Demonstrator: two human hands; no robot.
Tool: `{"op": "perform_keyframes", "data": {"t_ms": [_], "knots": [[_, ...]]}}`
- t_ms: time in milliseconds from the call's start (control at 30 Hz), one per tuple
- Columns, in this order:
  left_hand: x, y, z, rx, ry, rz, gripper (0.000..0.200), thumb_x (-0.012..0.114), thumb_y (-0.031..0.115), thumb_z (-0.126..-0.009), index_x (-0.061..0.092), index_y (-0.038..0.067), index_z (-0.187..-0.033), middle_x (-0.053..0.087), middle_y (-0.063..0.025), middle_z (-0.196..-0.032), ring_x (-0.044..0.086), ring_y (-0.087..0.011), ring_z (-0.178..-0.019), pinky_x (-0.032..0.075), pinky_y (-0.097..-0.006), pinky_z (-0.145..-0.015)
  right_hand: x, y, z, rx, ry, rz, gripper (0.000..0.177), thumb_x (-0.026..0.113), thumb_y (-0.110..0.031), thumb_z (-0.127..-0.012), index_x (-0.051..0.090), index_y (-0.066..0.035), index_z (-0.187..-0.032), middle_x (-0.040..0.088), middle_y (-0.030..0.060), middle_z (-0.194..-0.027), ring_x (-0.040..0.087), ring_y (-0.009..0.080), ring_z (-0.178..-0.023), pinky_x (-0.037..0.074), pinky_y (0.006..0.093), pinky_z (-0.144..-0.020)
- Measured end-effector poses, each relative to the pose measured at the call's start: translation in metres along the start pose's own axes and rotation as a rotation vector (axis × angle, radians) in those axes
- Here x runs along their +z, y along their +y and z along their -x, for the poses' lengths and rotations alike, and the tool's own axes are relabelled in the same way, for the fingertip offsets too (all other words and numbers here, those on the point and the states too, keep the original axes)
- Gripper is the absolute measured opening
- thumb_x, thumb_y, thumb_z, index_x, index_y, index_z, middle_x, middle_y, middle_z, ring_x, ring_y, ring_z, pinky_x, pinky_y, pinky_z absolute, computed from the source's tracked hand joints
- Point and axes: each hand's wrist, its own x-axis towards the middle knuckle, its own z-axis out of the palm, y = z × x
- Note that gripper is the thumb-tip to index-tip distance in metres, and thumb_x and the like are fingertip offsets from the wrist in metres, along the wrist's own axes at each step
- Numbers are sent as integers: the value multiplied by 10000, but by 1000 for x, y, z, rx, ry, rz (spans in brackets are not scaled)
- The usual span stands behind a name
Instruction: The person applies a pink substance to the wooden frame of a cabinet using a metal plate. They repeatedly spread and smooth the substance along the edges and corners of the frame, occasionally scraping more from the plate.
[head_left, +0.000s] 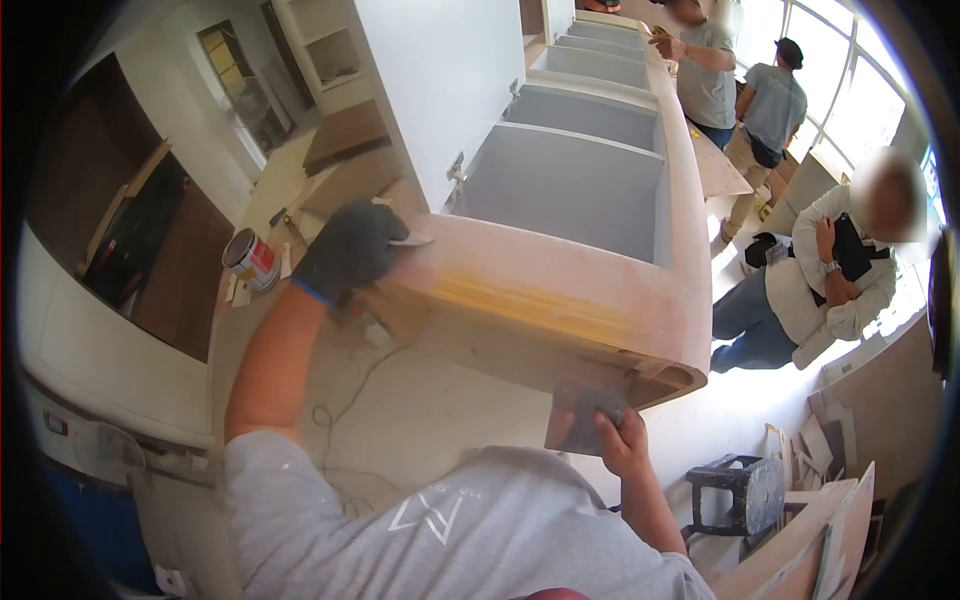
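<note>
A long cabinet (500, 250) with a pinkish, rounded edge runs away from me, a yellow patch of filler (540, 305) along its near end. My left hand (352, 250), in a dark glove, is closed at the left part of that end, with a thin pale blade (412, 241) sticking out from the fingers onto the surface. Below the cabinet's near right corner, my bare right hand (622, 440) grips a dark flat plate (580, 420) between thumb and fingers. What lies on the plate is too blurred to tell.
A paint can (251, 260) stands at the left. A cord (345, 410) lies on the floor below. At the lower right are a dark stool (738, 493) and board offcuts (820, 440). A person with folded arms (835, 265) stands at the right; other people are farther back.
</note>
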Motion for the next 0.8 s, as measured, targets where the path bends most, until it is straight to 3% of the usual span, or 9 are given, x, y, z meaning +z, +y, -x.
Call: {"op": "perform_keyframes", "data": {"t_ms": [100, 200, 367, 500, 800], "knots": [[-21, 9, 8, 64, -27, 33, 155, 616, 24, -730, 739, 85, -801, 700, -137, -837, 638, -367, -829, 521, -464, -779, 18, 8, 5, 63, 40, -208, 145, 618, -154, -1004, 668, -25, -1048, 678, -10, -874, 562, 80, -799, 485, 278, -705], [-26, 0, -5, 125, -16, 24, 150, 615, 16, -718, 732, 79, -788, 697, -144, -827, 639, -373, -823, 519, -472, -771, 32, -18, 6, 63, 78, -222, 128, 607, -122, -1005, 665, -21, -1057, 665, -23, -888, 547, 68, -807, 478, 264, -708], [16, -28, -22, 107, 155, 50, 64, 654, 68, -742, 703, 82, -781, 681, -140, -812, 633, -362, -779, 523, -461, -760, 38, -17, 6, 12, 57, -24, 178, 608, -144, -1000, 656, -2, -1095, 670, 23, -853, 553, 84, -777, 488, 292, -690], [17, -22, -22, 129, 137, 94, 97, 628, 49, -750, 724, 48, -764, 678, -171, -764, 629, -391, -758, 503, -477, -738, 39, -12, 6, -9, 112, 8, 192, 601, -161, -1003, 663, -7, -1100, 688, 45, -879, 577, 106, -802, 501, 306, -733], [1, 4, 4, 160, 152, 92, 56, 699, 115, -791, 685, 61, -791, 654, -150, -778, 617, -388, -762, 487, -482, -714, 25, -16, 6, 29, 134, -18, 196, 590, -156, -1002, 665, -9, -1108, 706, 63, -917, 602, 127, -824, 511, 321, -760]]}}
